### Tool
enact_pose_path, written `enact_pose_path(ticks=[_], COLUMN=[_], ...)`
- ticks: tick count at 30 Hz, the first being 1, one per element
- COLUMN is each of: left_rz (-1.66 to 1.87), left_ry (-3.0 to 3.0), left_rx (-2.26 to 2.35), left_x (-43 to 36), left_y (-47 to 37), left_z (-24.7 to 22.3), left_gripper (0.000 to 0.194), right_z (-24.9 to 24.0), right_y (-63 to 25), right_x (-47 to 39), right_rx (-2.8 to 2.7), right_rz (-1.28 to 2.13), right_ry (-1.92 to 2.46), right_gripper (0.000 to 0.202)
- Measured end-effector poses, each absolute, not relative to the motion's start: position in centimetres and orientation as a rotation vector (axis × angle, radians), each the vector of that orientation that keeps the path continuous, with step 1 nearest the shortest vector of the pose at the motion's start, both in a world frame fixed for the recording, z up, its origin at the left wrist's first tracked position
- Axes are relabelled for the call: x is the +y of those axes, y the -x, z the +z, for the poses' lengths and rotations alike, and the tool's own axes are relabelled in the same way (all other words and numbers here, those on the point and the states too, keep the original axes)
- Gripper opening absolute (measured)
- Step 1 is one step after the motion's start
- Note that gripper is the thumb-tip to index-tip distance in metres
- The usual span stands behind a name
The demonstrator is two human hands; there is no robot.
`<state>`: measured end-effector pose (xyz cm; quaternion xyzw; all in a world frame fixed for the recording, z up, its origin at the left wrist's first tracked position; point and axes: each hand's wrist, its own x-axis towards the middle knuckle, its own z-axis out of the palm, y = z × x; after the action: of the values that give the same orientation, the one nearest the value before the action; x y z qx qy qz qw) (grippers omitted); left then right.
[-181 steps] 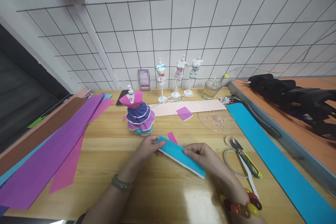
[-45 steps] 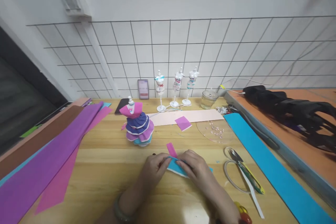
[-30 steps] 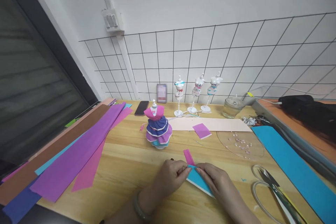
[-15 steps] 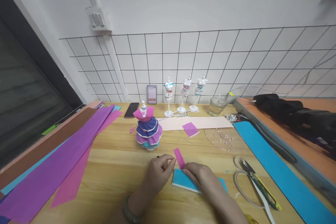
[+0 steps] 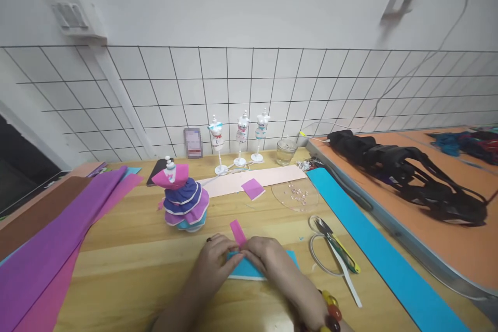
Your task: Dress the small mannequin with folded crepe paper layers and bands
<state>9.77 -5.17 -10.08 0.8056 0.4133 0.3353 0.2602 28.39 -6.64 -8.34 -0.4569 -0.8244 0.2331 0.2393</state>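
Observation:
A narrow pink strip of crepe paper or cloth (image 5: 237,232) stands up from between my fingertips, its lower end hidden. My right hand (image 5: 268,257) is closed on it from the right, and my left hand (image 5: 215,262) pinches at the same lower end, the fingertips of both hands meeting. Beneath my hands lies a folded blue piece with a white edge (image 5: 246,270). To the left of my hands a small dress form (image 5: 185,202) wears a pink collar and ruffled navy, purple and blue tiers.
Scissors (image 5: 336,249) with a white ribbon (image 5: 348,280) lie right of my hands. Clear gems sit on a round transparent plate (image 5: 282,202). A purple square (image 5: 252,188), three small white mannequins (image 5: 241,137), a glass (image 5: 287,153) and long coloured strips (image 5: 89,207) surround the work area.
My head view has turned right, so everything appears further left. My left hand has come in against the right hand's fingertips at the pink strip's lower end.

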Motion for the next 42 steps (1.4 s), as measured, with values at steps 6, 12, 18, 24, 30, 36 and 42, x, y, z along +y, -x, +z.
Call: enact_pose_path(ticks=[6,12,18,24,30,36,42], left_rz=[0.799,0.796,0.827,0.79,0.707,0.584,0.446], left_ry=[-2.182,-2.166,-2.124,-2.059,-1.932,-1.933,-2.02], left_rx=[1.056,1.117,1.258,1.436,1.576,1.647,1.608], left_x=[-5.1,-5.1,-4.7,-4.4,-4.2,-3.9,-4.2], left_y=[-9.9,-9.9,-9.3,-9.0,-8.8,-8.5,-8.6], left_z=[-10.3,-10.1,-10.2,-10.0,-9.5,-9.8,-9.3], left_gripper=[0.028,0.032,0.034,0.036,0.035,0.036,0.034], right_z=[-7.3,-7.0,-7.1,-6.6,-7.1,-7.7,-7.5], right_y=[-28.5,-28.4,-29.8,-31.8,-32.7,-32.8,-32.2], right_x=[-6.9,-7.0,-6.6,-6.5,-6.0,-5.7,-5.6], right_rx=[-2.17,-2.165,-2.123,-2.06,-2.035,-2.049,-2.046], right_rz=[0.737,0.771,0.761,0.788,0.748,0.742,0.641], right_ry=[1.288,1.321,1.405,1.529,1.644,1.73,1.797], right_gripper=[0.042,0.041,0.035,0.03,0.025,0.021,0.021])
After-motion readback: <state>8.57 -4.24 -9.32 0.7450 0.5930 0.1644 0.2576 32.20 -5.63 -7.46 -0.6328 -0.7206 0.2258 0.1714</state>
